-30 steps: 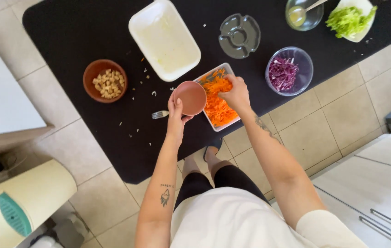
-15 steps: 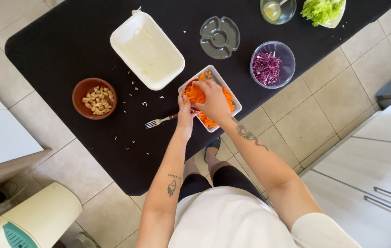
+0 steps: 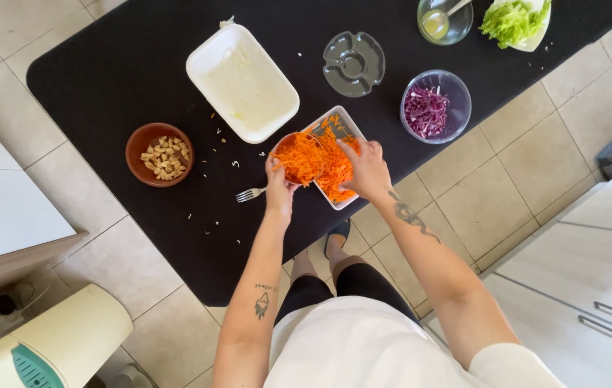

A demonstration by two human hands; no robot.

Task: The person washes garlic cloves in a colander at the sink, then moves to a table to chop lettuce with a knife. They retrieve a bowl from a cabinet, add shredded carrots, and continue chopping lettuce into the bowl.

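- Right now the left hand (image 3: pixel 279 192) is curled around a small round brown bowl (image 3: pixel 297 156), gripping its near rim; the bowl is heaped with grated carrot (image 3: pixel 320 162) and held tilted against the near-left edge of the clear rectangular container (image 3: pixel 335 122).
- The right hand (image 3: pixel 367 169) lies over the carrot in that container, fingers (image 3: pixel 349 149) bent and pressed into the shreds; whether it pinches any I cannot tell.
- The container sits near the front edge of the black surface (image 3: pixel 105 79), directly before the person, and the bowl touches it.
- One fork (image 3: pixel 250 194) lies on the surface just left of the left hand, apart from it.
- Bowls count four: the one in hand, one brown bowl of pale nuts (image 3: pixel 160 154) well to the left, one clear bowl of shredded purple cabbage (image 3: pixel 434 106) to the right, and one small glass bowl of yellowish liquid (image 3: pixel 444 19) with a spoon at the far edge.
- One white rectangular foam tray (image 3: pixel 241 82) stands behind the container, open, a pale smear inside.
- One clear round divided lid or dish (image 3: pixel 353 63) lies between tray and cabbage bowl.
- One white dish of green lettuce (image 3: pixel 516 21) sits at the far right corner.
- Small crumbs and shreds dot the surface between tray and nut bowl.
- No labels show on any package.
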